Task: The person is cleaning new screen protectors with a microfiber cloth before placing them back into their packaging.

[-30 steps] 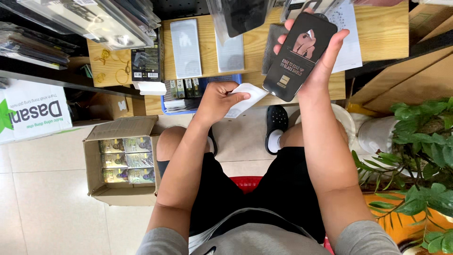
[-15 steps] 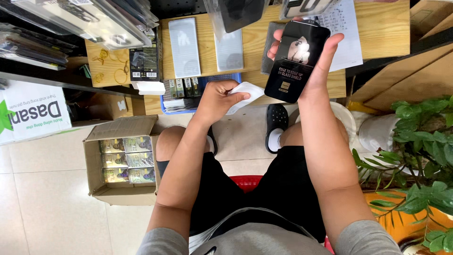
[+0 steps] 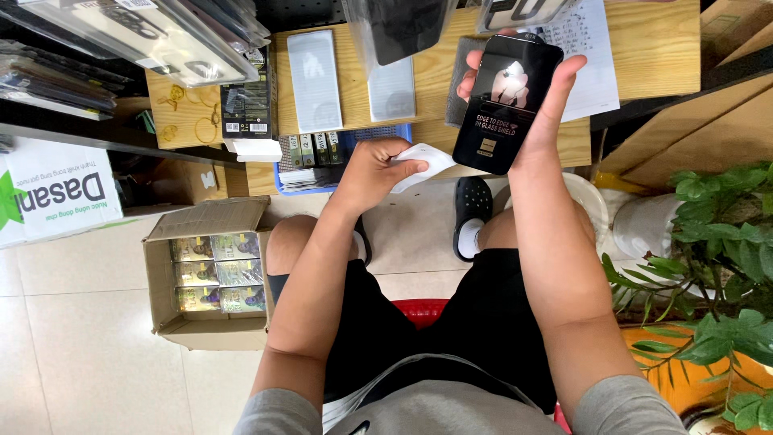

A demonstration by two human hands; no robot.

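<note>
Black flat package (image 3: 506,105) gripped upright in right hand (image 3: 539,105) over wooden bench (image 3: 652,48); left hand (image 3: 372,171) pinches white paper slip (image 3: 427,161). Looks like inspection step; next move needs steady grip while both hands meet.

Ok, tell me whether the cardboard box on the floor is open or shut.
Open. The cardboard box has its flaps folded outward, and rows of small packets show inside it, beside the person's left knee.

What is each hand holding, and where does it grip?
The right hand holds a black glossy packet by its long edges; the left hand pinches a small white piece at one end.
</note>
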